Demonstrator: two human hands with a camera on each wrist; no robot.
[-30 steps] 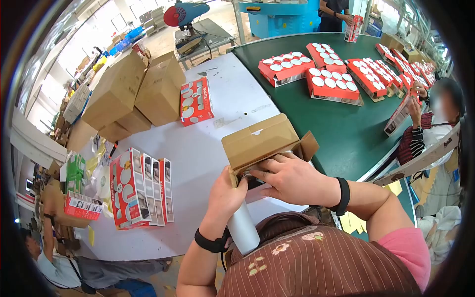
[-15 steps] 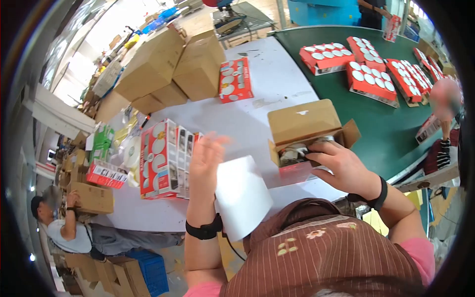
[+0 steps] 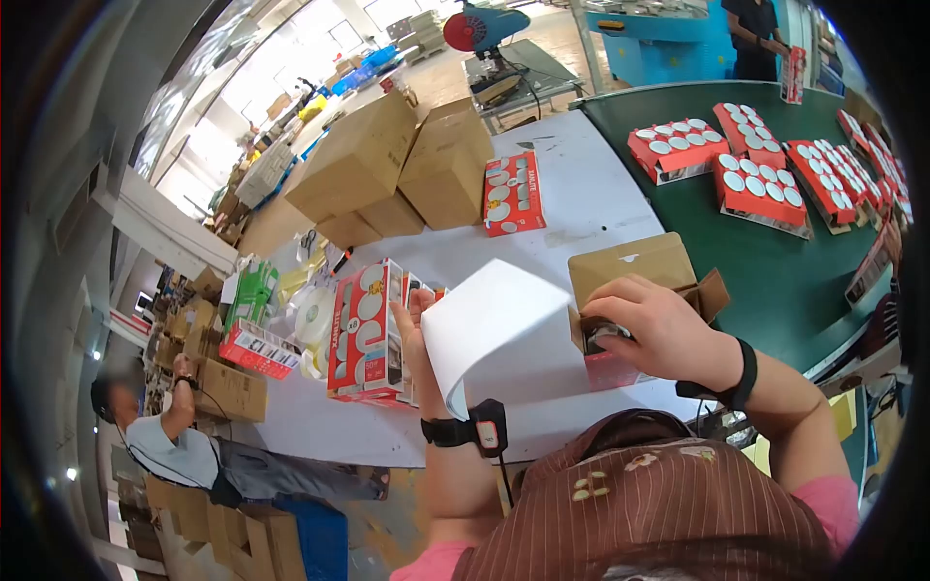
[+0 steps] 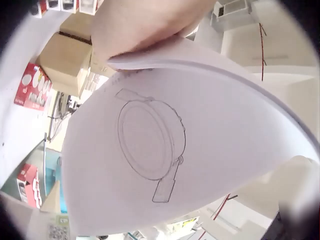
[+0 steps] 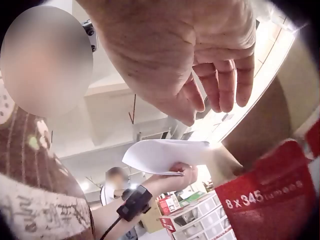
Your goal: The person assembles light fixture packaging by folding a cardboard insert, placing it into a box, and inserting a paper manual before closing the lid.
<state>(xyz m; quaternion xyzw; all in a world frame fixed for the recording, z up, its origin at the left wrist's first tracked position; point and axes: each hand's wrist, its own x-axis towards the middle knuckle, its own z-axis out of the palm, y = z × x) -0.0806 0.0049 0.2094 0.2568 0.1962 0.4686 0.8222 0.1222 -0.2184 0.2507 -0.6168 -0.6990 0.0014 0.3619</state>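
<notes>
In my left hand (image 3: 417, 339) I hold a bent stack of white leaflets (image 3: 496, 324), its lower edge curling over the wrist. The left wrist view shows a line drawing of a round light with two clips on the top leaflet (image 4: 150, 140). My right hand (image 3: 668, 329) is over the mouth of an opened carton (image 3: 630, 266), whose brown flaps stand up. Its fingers hang loosely bent with nothing between them in the right wrist view, above the carton's red printed side (image 5: 267, 195). The carton's contents are mostly hidden under this hand.
Red-and-white boxes (image 3: 363, 329) stand in a row left of the leaflets. Brown cartons (image 3: 363, 160) and another red box (image 3: 515, 194) are farther back. Several red packs with white round lights (image 3: 760, 184) lie on the green conveyor (image 3: 668, 218). A person (image 3: 160, 436) works at far left.
My left hand has left the carton and swung left, lifting the leaflets from beside my apron to above the table. My right hand has stayed at the carton's mouth while the head view shifted.
</notes>
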